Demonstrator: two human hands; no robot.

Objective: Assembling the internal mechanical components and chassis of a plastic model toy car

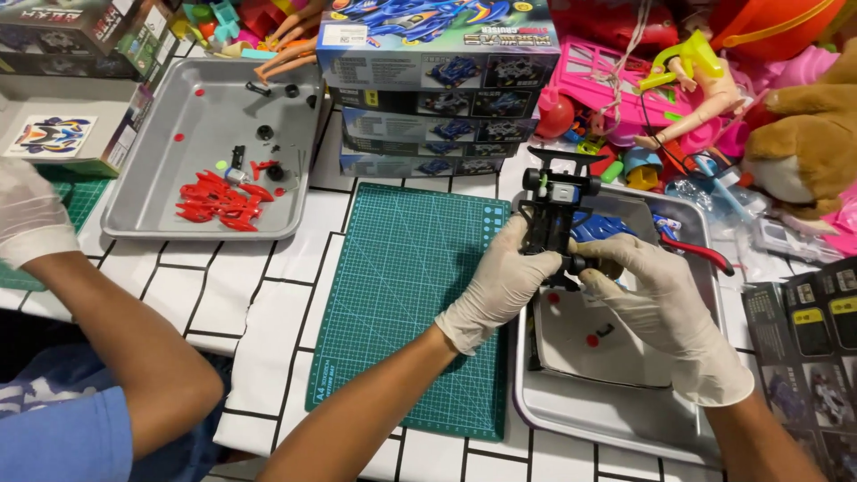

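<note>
A: What do we hold at the centre right of the frame?

B: Our left hand (500,286) and right hand (656,295), both in white gloves, are clamped on a black toy car chassis (553,214). The left grip wraps its left side; the right grip pinches the lower right end, where a small black wheel sits.

A: Which way does it lie?

B: Its long axis runs up the frame, away from us, with the top end well above our fingers. Both hands touch it, so neither is nearer.

A: What is under it?

B: The edge of a grey metal tray (571,415) at the lower right, holding a white sheet, a blue car shell (603,228) and red-handled pliers (701,253). Just left lies a green cutting mat (402,295) on the white tiled desk (268,303).

A: And further out?

B: At the upper left, a second grey tray (134,192) with red plastic parts (219,203). At the top centre, stacked model kit boxes (437,80); at the upper right, pink toys and a brown plush toy (808,134). Another person's gloved hand (31,214) and bare arm cross the lower left.
</note>
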